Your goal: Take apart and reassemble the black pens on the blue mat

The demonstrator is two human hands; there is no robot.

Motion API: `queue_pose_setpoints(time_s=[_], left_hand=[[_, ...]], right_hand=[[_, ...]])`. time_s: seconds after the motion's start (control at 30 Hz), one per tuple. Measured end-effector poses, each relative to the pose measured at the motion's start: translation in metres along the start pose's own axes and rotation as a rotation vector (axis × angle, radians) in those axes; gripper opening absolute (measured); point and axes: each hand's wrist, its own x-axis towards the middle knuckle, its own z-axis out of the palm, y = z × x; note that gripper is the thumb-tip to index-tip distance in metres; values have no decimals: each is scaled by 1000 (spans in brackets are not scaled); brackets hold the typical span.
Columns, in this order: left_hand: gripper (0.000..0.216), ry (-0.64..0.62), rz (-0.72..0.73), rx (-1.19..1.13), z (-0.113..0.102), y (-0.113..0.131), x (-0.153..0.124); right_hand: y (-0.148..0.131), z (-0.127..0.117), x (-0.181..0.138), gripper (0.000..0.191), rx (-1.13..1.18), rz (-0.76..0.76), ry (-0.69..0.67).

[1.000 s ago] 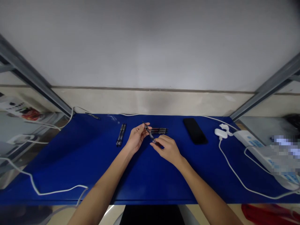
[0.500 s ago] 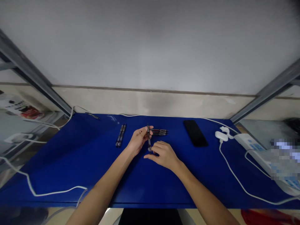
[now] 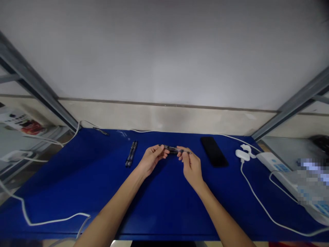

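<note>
A dark, partly clear pen (image 3: 171, 149) lies crosswise between my two hands over the blue desk (image 3: 159, 202). My left hand (image 3: 152, 157) pinches its left end, and my right hand (image 3: 190, 165) grips its right end between thumb and fingers. Behind the held pen are the other dark pens (image 3: 172, 152), mostly hidden by it and my fingers. To the left of my left hand, two pens (image 3: 131, 153) rest side by side, slanting slightly.
A black phone (image 3: 214, 151) lies right of my right hand. Farther right are a white charger (image 3: 242, 155) and a power strip (image 3: 276, 164) with white cables. Another pen (image 3: 101, 131) is near the back left edge; a white cable (image 3: 56, 220) crosses the front left.
The held pen has turned from pointing away from me to lying crosswise. My right hand has moved up and right and closed on its right end. The view has shifted slightly.
</note>
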Motion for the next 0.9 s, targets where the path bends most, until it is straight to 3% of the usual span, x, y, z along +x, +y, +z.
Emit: queue_pose_setpoints(time_s=[0.13, 0.37, 0.57, 0.9], left_hand=[[27, -96, 4, 153, 8, -3, -6], [30, -219, -60, 444, 17, -24, -11], [38, -256, -95, 558, 23, -31, -16], [37, -271, -91, 518, 23, -30, -13]], right_hand=[[5, -6, 14, 45, 464, 281, 130], [0, -6, 21, 44, 1046, 553, 84], [-3, -5, 18, 52, 1146, 640, 80], [3, -11, 19, 46, 1176, 639, 65]])
